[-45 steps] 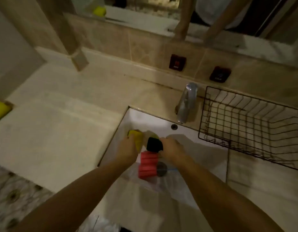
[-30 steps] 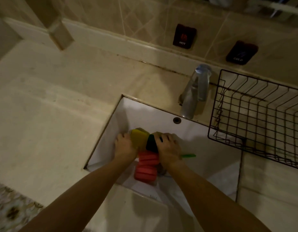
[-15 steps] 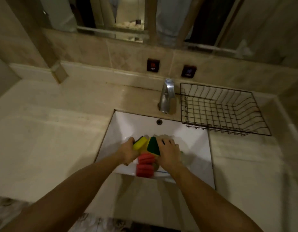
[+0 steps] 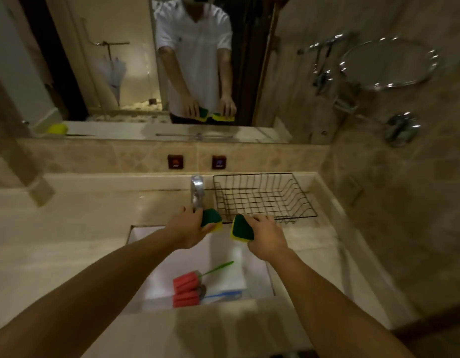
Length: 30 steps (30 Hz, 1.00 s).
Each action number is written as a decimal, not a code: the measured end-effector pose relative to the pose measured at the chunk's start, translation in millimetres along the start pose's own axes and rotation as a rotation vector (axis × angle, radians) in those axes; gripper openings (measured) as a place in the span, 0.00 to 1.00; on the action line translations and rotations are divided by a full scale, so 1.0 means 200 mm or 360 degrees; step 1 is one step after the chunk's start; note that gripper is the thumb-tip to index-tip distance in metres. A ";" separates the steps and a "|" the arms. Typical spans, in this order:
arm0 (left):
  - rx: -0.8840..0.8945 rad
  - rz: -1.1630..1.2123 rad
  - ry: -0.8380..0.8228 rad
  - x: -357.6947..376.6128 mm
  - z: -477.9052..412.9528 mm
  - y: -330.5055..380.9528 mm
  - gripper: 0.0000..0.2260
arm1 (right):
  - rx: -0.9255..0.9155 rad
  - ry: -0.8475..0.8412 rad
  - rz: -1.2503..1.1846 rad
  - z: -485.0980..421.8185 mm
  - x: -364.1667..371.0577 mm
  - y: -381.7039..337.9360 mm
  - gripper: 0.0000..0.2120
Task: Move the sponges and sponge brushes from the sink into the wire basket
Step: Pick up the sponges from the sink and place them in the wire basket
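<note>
My left hand (image 4: 188, 228) grips a yellow sponge with a green scouring side (image 4: 211, 219), held above the far end of the white sink (image 4: 223, 270), just in front of the tap. My right hand (image 4: 266, 235) holds a second green-and-yellow sponge (image 4: 241, 227) near the front left corner of the black wire basket (image 4: 305, 196), which holds nothing. Two red sponge brushes lie in the sink's near end: one with a green handle (image 4: 186, 281), one with a blue handle (image 4: 186, 298).
A chrome tap (image 4: 197, 192) stands between the sink and the basket. Hot and cold buttons (image 4: 175, 161) sit on the tiled backsplash. The mirror (image 4: 136, 60) above reflects a person in a white shirt. A chrome wall ring (image 4: 390, 63) hangs at the right.
Both hands have lifted out of the sink, each with a sponge, and moved back and right toward the basket. The two red brushes stay in the sink. My view has tilted up.
</note>
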<state>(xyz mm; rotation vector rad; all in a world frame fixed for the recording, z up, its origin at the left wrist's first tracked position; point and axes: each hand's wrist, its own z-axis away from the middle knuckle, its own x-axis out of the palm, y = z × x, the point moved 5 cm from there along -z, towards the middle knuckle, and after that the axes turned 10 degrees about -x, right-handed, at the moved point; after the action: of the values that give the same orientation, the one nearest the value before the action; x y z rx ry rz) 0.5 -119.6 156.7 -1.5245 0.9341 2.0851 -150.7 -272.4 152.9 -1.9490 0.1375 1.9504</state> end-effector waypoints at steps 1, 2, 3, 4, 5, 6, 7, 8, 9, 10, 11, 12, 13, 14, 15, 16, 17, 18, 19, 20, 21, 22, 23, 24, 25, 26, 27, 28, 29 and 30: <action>0.0039 -0.0032 0.0000 0.00 -0.03 0.06 0.31 | 0.0030 0.0007 0.0019 0.02 -0.03 0.05 0.36; 0.0074 -0.0057 0.0003 0.01 -0.05 0.12 0.31 | 0.0058 0.0015 0.0038 0.03 -0.06 0.10 0.36; 0.0103 -0.0092 0.0015 0.01 -0.08 0.19 0.31 | 0.0086 0.0026 0.0052 0.05 -0.08 0.16 0.36; 0.0127 -0.0137 0.0036 0.02 -0.11 0.24 0.30 | 0.0112 0.0037 0.0059 0.05 -0.11 0.21 0.36; 0.0154 -0.0183 0.0065 0.03 -0.14 0.30 0.29 | 0.0135 0.0047 0.0066 0.05 -0.13 0.26 0.36; 0.0190 -0.0224 0.0093 0.05 -0.17 0.36 0.29 | 0.0150 0.0054 0.0076 0.04 -0.15 0.32 0.36; 0.0229 -0.0257 0.0115 0.06 -0.21 0.41 0.29 | 0.0159 0.0057 0.0082 0.02 -0.17 0.37 0.36; 0.0263 -0.0281 0.0131 0.07 -0.26 0.47 0.29 | 0.0163 0.0059 0.0080 0.00 -0.18 0.42 0.35; 0.0284 -0.0299 0.0138 0.09 -0.31 0.51 0.29 | 0.0160 0.0057 0.0072 -0.03 -0.19 0.47 0.35; 0.0295 -0.0317 0.0137 0.11 -0.36 0.55 0.29 | 0.0156 0.0052 0.0062 -0.07 -0.20 0.52 0.34; 0.0300 -0.0330 0.0132 0.13 -0.42 0.58 0.30 | 0.0149 0.0048 0.0055 -0.11 -0.20 0.58 0.34; 0.0304 -0.0340 0.0131 0.15 -0.49 0.61 0.30 | 0.0137 0.0041 0.0053 -0.16 -0.20 0.63 0.34; 0.0302 -0.0356 0.0132 0.18 -0.55 0.64 0.31 | 0.0122 0.0031 0.0055 -0.22 -0.19 0.68 0.35; 0.0292 -0.0382 0.0132 0.21 -0.62 0.66 0.33 | 0.0109 0.0018 0.0053 -0.28 -0.18 0.72 0.36; 0.0272 -0.0415 0.0127 0.24 -0.70 0.67 0.34 | 0.0094 0.0004 0.0043 -0.34 -0.17 0.77 0.38; 0.0246 -0.0445 0.0116 0.27 -0.77 0.68 0.36 | 0.0071 -0.0005 0.0034 -0.41 -0.15 0.82 0.39; 0.0214 -0.0461 0.0095 0.31 -0.85 0.68 0.37 | 0.0040 -0.0005 0.0029 -0.47 -0.13 0.86 0.39; 0.0181 -0.0460 0.0071 0.35 -0.92 0.68 0.38 | 0.0007 0.0005 0.0022 -0.53 -0.10 0.91 0.39; 0.0152 -0.0454 0.0053 0.39 -0.99 0.67 0.38 | -0.0023 0.0022 0.0004 -0.59 -0.07 0.95 0.39; 0.0131 -0.0457 0.0050 0.43 -1.06 0.66 0.38 | -0.0049 0.0040 -0.0019 -0.65 -0.04 0.99 0.39; 0.0113 -0.0470 0.0051 0.47 -1.12 0.65 0.38 | -0.0070 0.0046 -0.0039 -0.70 -0.01 1.02 0.39; 0.0096 -0.0480 0.0054 0.50 -1.17 0.63 0.38 | -0.0081 0.0035 -0.0059 -0.74 0.03 1.06 0.39; 0.0078 -0.0482 0.0056 0.54 -1.21 0.61 0.38 | -0.0085 0.0018 -0.0086 -0.78 0.07 1.09 0.38; 0.0064 -0.0481 0.0058 0.57 -1.25 0.59 0.38 | -0.0086 0.0003 -0.0120 -0.81 0.10 1.11 0.37; 0.0053 -0.0483 0.0053 0.59 -1.28 0.58 0.38 | -0.0085 -0.0011 -0.0148 -0.83 0.13 1.13 0.36; 0.0044 -0.0485 0.0043 0.62 -1.32 0.57 0.38 | -0.0080 -0.0024 -0.0171 -0.85 0.16 1.15 0.35; 0.0033 -0.0475 0.0027 0.63 -1.36 0.56 0.38 | -0.0074 -0.0012 -0.0199 -0.87 0.19 1.16 0.34; 0.0019 -0.0444 0.0010 0.65 -1.39 0.56 0.38 | -0.0076 0.0027 -0.0230 -0.88 0.21 1.18 0.33; 0.0003 -0.0415 -0.0003 0.66 -1.42 0.55 0.38 | -0.0079 0.0066 -0.0252 -0.89 0.23 1.19 0.31; -0.0017 -0.0399 -0.0008 0.67 -1.44 0.54 0.39 | -0.0077 0.0068 -0.0255 -0.90 0.25 1.20 0.31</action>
<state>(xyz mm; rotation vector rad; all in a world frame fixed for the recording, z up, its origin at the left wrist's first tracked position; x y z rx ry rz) 82.0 -409.2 8.2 -1.5531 0.6904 1.9173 -58.9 -544.8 51.4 -1.9680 -0.0540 1.8259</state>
